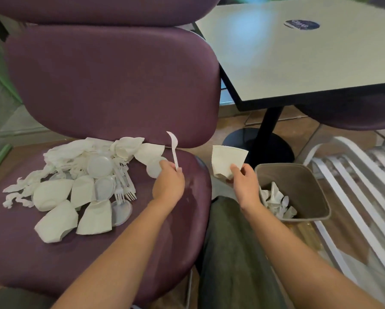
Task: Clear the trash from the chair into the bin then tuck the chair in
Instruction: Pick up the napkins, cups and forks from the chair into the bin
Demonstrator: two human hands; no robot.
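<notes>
A purple chair [111,90] carries a heap of white trash [82,186] on its seat: flattened paper cups, clear lids, plastic forks, twisted napkins. My left hand [168,182] hovers above the seat's right side, shut on a white plastic spoon [174,150] that points upward. My right hand [242,181] is shut on a flattened white paper cup [226,161], held between the seat's edge and the bin. The grey bin [303,175] stands on the floor to the right, with white trash at its bottom.
A white square table [309,59] on a black pedestal base [258,143] stands behind the bin. A white slatted chair [360,188] is at the right, another purple seat [352,112] under the table. My trouser leg [231,253] lies between chair and bin.
</notes>
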